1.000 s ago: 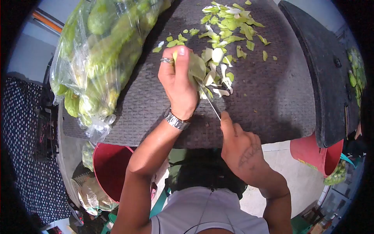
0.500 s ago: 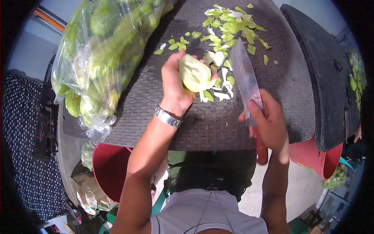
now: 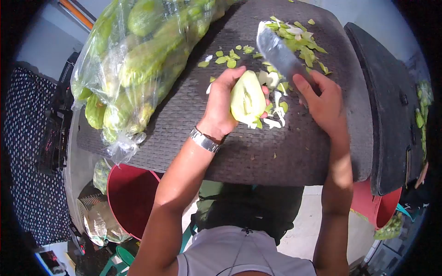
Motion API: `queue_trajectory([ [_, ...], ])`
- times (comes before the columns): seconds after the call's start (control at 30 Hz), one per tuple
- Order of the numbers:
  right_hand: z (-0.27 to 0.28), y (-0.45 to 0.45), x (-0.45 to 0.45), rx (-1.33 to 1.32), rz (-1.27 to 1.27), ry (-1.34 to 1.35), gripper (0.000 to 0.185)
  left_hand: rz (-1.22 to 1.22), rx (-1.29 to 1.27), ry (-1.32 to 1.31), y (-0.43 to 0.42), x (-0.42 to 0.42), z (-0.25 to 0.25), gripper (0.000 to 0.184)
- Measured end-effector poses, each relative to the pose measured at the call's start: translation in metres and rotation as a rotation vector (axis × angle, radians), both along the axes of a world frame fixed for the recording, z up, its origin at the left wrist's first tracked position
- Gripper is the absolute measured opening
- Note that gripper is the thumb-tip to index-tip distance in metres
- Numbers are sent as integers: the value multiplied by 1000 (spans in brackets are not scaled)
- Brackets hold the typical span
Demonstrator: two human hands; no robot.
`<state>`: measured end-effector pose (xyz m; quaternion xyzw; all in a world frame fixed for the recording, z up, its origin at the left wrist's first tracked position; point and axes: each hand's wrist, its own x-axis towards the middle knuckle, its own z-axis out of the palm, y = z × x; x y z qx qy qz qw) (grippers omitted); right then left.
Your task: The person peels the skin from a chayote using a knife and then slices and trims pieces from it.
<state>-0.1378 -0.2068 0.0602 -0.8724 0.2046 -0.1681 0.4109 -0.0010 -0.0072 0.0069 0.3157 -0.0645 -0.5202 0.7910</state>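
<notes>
My left hand [image 3: 221,103] is closed around a peeled, pale green chayote [image 3: 247,99], its cut face turned up with a hollow down the middle. In my right hand [image 3: 324,99] is a wide-bladed kitchen knife [image 3: 282,53]. Its blade points up and left over the scraps, apart from the chayote, and the fist hides most of the handle. Green and white peelings [image 3: 308,46] lie heaped beyond the blade, with more white slivers [image 3: 277,110] beside the chayote.
A clear plastic bag [image 3: 138,69] full of whole green chayotes covers the left of the woven-textured table [image 3: 184,142]. Red bins [image 3: 131,198] stand below the front edge on both sides. A dark chair-back-like panel [image 3: 382,110] rises along the right.
The knife has swung up and left, its blade tilting over the peelings. My right hand has risen from near the table's front edge. The chayote is now turned more upright.
</notes>
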Motion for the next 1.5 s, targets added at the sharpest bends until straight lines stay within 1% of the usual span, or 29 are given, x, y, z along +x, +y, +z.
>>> queue_trajectory([
  [0.03, -3, -2, -2, -51, -40, -8, 38, 13, 7, 49, 0, -1, 1, 45],
  [0.1, -10, -6, -4, -157, -116, -27, 41, 128, 71, 86, -4, -4, 2, 42],
  [0.13, -9, -5, -6, -139, -145, -40, 41, 188, 105, 103, -5, -6, 3, 40],
  [0.17, -8, -1, -8, -119, -172, -54, 42, 205, 78, 126, -3, -7, 6, 36],
  [0.27, -9, -2, -12, -120, -201, -42, 40, 279, 208, -58, -4, -7, 8, 38],
  [0.37, -4, 0, -16, -136, -219, 5, 38, 209, 155, -239, 3, -5, 3, 41],
  [0.4, -2, 1, -16, -138, -226, 20, 37, 231, 88, -112, 3, -3, 5, 42],
  [0.47, -9, 1, -16, -167, -213, -39, 37, 272, -45, 148, 5, -1, 10, 42],
  [0.5, -12, 1, -17, -182, -206, -68, 37, 268, -49, 143, 7, 1, 6, 36],
  [0.6, 0, 9, -17, -176, -203, 46, 37, 297, 116, 145, 5, -2, 16, 37],
  [0.7, -3, 12, -15, -118, -106, 72, 37, 219, 87, 97, 2, -9, 27, 45],
  [0.8, -7, 24, -5, -65, 91, -124, 34, 313, 128, 63, -3, -2, 11, 44],
  [0.83, -8, 25, -1, -16, 136, -64, 35, 357, 97, 71, -4, -7, 18, 33],
  [0.9, -6, 24, 9, 78, 228, 52, 35, 389, 127, -3, -4, -6, 13, 30],
  [0.93, -3, 29, 13, 177, 211, 86, 35, 408, 140, -42, -3, -4, 10, 29],
  [1.0, 4, 39, 21, 374, 185, 160, 35, 425, 83, -43, 0, 1, 4, 31],
  [1.07, 0, 44, 26, 411, 170, 147, 39, 465, 68, -43, -2, 1, 7, 33],
  [1.1, -3, 46, 27, 431, 158, 140, 41, 508, 63, -46, -3, -3, 9, 29],
  [1.17, -14, 55, 28, 271, 135, 76, 44, 555, 73, -112, -6, -12, 20, 26],
  [1.3, -31, 58, 30, 12, 122, -89, 48, 597, 66, -206, -10, -23, 17, 24],
  [1.4, -15, 58, 23, 45, 58, 47, 47, 635, 80, -231, -9, -20, 17, 24],
  [1.5, -13, 51, 16, 30, 35, 48, 48, 697, 97, -330, -2, -14, 17, 30],
])
